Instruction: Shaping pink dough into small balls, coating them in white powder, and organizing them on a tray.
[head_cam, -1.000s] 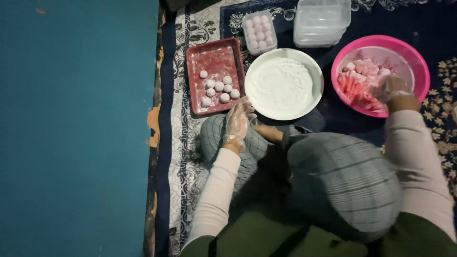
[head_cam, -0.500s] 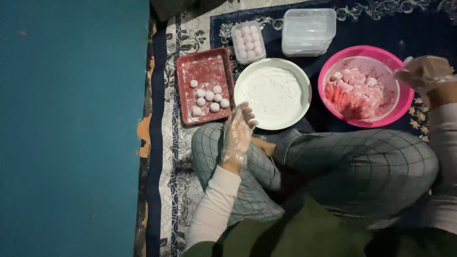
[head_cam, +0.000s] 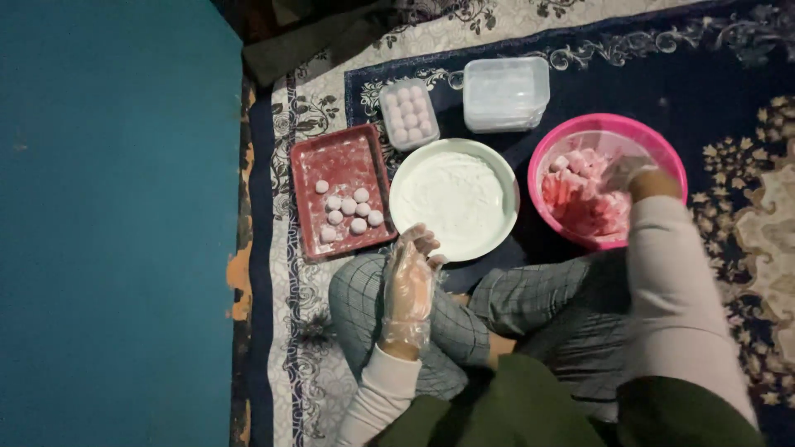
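Half a second ago the right hand (head_cam: 627, 172) hung outside the pink basin (head_cam: 662, 145), off its right rim; now it reaches back inside, onto the pink dough pieces (head_cam: 580, 207). The left hand (head_cam: 408, 285) has sunk slightly toward the knee.

Right hand (head_cam: 627, 171) in pink bowl (head_cam: 654, 136)

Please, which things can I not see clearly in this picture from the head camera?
- Right hand: blurred inside the pink bowl; whether its fingers hold a pink piece is unclear.
- Stacked clear containers: contents too dim to tell.
- Left hand: clear glove, resting on the knee; palm faces down, hidden.
- Dark cloth: cut off by the top edge.
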